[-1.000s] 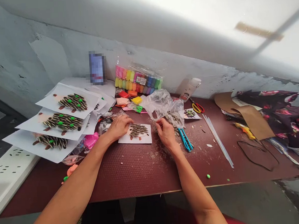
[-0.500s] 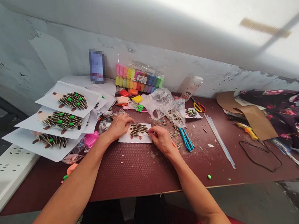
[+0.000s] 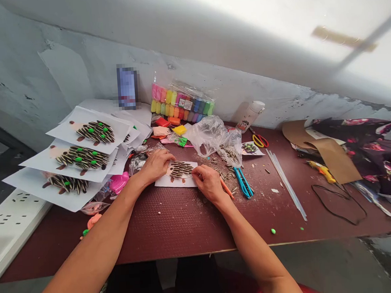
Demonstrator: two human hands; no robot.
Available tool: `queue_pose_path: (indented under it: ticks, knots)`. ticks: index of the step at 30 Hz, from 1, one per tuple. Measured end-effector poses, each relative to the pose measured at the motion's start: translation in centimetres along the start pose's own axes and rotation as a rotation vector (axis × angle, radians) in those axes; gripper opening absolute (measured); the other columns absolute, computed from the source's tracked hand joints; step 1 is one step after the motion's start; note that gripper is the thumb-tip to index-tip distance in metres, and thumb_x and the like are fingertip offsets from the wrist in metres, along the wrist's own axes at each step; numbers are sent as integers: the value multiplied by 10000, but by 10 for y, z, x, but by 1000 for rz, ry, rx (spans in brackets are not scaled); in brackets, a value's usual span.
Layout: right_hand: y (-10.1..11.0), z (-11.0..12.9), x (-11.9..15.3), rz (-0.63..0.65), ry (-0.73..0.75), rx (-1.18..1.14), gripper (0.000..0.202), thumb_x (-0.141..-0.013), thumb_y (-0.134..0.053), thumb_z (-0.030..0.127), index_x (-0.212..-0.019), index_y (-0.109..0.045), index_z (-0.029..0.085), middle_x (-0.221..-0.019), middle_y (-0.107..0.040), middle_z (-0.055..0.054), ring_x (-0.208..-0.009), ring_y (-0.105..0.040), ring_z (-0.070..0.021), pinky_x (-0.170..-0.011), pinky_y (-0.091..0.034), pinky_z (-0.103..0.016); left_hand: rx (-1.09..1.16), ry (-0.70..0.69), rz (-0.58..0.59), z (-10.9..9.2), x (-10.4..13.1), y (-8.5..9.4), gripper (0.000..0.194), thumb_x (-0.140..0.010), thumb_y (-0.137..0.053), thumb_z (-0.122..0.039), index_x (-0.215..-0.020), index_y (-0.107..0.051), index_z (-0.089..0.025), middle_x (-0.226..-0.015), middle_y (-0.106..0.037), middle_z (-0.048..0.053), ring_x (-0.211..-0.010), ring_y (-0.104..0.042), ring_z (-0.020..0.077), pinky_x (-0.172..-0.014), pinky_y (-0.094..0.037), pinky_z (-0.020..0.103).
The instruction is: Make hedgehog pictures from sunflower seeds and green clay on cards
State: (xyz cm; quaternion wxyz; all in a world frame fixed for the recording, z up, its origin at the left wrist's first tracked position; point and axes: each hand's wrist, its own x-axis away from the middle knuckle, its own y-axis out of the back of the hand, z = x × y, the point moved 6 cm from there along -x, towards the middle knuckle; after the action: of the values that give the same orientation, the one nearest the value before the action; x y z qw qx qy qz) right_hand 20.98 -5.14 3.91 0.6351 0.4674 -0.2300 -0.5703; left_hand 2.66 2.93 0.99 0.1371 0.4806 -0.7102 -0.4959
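White rectangular paper card (image 3: 178, 184) with dark striped seeds (image 3: 182, 169), between left hand (image 3: 157, 165) at its left edge and right hand (image 3: 209, 182) at its right, both grips too obscured to tell, turquoise plastic cutter (image 3: 243, 183) further right.

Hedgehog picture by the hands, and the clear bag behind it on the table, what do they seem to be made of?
Picture card: matte white paper or thin cardstock, judging by its flat sheet. Spines: probably sunflower seeds, given their pointed, striped shapes. Clear bag: apparently thin, glossy plastic film, being see-through, crinkled and bright with highlights.
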Motion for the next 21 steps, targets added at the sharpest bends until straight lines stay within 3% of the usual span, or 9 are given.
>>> queue_pose_path:
  ticks: [21]
  knots:
    - [-4, 7, -2, 83, 5, 156, 208, -972, -533, 187, -855, -704, 203, -801, -639, -37, -752, -564, -161, -675, -352, -242, -21, -3, 4, 0, 0, -1, 333, -851, -472, -111, -964, -770, -211, -915, -674, 83, -921, -579, 249, -865, -476, 400]
